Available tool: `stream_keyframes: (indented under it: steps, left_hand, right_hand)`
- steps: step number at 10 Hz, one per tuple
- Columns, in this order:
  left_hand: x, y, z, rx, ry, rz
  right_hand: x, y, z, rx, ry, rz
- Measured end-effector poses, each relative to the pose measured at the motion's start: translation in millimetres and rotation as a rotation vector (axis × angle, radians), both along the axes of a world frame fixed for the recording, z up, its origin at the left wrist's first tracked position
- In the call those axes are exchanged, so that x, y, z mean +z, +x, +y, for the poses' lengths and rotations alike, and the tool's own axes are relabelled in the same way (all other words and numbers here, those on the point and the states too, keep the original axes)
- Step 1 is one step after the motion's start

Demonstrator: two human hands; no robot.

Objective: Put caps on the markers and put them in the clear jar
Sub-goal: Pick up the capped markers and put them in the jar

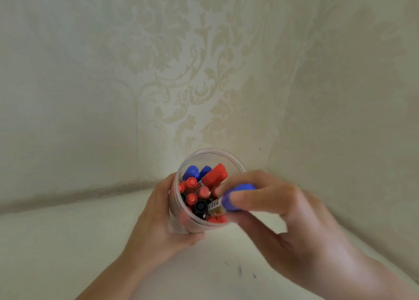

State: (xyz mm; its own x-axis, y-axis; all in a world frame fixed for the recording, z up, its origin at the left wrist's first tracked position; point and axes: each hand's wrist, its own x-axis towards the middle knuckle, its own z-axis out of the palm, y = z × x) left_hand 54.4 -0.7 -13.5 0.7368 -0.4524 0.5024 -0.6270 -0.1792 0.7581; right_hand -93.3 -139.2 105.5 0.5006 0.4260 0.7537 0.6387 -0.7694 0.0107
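The left hand [158,218] grips the clear jar [204,154], already crowded with capped markers. The right hand [272,209] pinches a blue-capped marker [229,202] at the rim; it probably must find a gap, then let go.

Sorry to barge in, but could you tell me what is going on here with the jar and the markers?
A person is loading capped markers into a clear jar. The left hand grips the jar from the side, steadying it on the pale table. The right hand holds a blue-capped marker, with its body angled down into the jar's mouth. Several markers with red, blue and black caps already stand inside. No loose markers or caps show on the table.
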Motion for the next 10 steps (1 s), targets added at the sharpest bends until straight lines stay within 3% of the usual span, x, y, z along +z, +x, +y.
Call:
stream_keyframes:
  steps: [1, 2, 3, 4, 5, 6, 7, 8, 9, 10]
  left_hand:
    - [0, 2, 2, -0.013, -0.056, -0.034]
    - [1, -4, -1, -0.093, -0.082, -0.019]
    - [0, -7, -3, -0.133, -0.085, -0.039]
    - [-2, -5, -4, -0.169, -0.094, 0.02]
    - [0, -7, -3, -0.13, -0.053, 0.048]
    - [4, -14, -2, 0.022, 0.045, -0.02]
    - [2, -12, -3, 0.075, 0.027, -0.022]
    - [-4, 1, -2, 0.017, 0.017, 0.057]
    - [-10, 11, -1, -0.134, -0.045, 0.1]
    - [-16, 19, 0, -0.187, -0.045, 0.161]
  right_hand:
    - [-17, -2, -6, -0.218, 0.02, -0.101]
    - [-24, 7, -10, -0.237, 0.207, -0.012]
    - [-12, 22, -13, -0.26, 0.192, 0.116]
    - [-10, 33, -19, -0.329, -0.046, 0.137]
    - [-7, 25, -23, -0.167, 0.111, 0.212]
    - [5, 27, -55, -0.164, 0.557, 0.165]
    - [-8, 56, -109, -0.551, 0.798, 0.241]
    - [-54, 88, -143, -0.915, 0.425, 0.735]
    - [-100, 115, -162, -1.036, -0.013, 0.862]
    - [-118, 137, -164, -1.075, -0.052, 0.826]
